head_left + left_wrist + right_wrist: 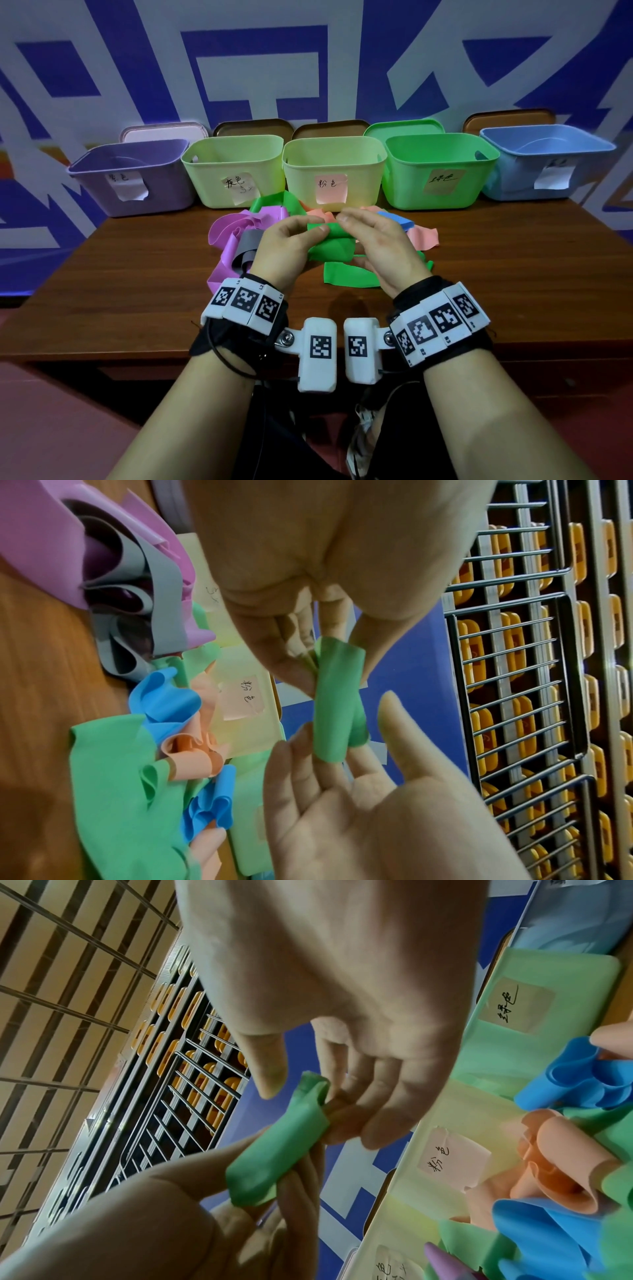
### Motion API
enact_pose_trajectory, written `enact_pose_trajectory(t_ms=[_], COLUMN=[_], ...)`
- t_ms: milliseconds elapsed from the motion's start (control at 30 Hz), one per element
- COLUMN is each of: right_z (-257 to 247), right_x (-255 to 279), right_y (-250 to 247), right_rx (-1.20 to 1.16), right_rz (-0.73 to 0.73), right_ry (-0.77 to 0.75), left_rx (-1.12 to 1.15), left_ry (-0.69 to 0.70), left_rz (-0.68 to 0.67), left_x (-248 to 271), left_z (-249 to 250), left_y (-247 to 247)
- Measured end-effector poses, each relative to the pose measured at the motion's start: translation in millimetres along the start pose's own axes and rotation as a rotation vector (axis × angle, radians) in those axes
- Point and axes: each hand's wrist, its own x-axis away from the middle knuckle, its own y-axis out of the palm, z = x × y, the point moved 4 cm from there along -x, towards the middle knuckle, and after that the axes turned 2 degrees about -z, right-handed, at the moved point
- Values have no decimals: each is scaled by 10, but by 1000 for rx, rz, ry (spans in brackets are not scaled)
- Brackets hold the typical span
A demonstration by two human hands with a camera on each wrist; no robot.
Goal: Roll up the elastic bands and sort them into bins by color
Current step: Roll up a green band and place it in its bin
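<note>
A green elastic band [330,240] is partly rolled into a short tube [337,696], held above the table between my two hands. My left hand [318,233] pinches one end of the roll [329,653] with thumb and fingers. My right hand [342,219] curls its fingers behind the other end, thumb close beside it [301,1096]. The band's loose tail [349,277] trails down onto the table. The green bin [438,192] stands in the back row, right of centre.
A row of bins lines the back: purple [161,192], light green [212,185], yellow [301,185], green, blue [513,178]. A pile of purple [226,229], grey [251,241], blue [394,219], salmon [424,236] and green [274,202] bands lies before them on the wooden table [137,291].
</note>
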Motion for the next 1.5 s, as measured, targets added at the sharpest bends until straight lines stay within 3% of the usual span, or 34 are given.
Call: enact_pose_trajectory(t_ms=[200,533,767,1133,1367,1500], right_z=[8,10,1,-54,-120,-106], right_x=[-19,4,-26,-19,9,1], right_y=[0,31,26,17,26,30], right_rx=[61,11,70,157,158,97], right_rz=[16,-20,17,36,51,26], right_ry=[-57,-21,-69,-122,-164,-112], left_rx=[3,20,17,-43,-35,-10], left_ry=[-35,7,-78,-100,-62,-25], left_rz=[10,-22,-42,-54,16,37], left_x=[14,21,40,50,34,17], left_z=[4,30,2,38,85,125], left_y=[2,-25,-13,4,-17,-24])
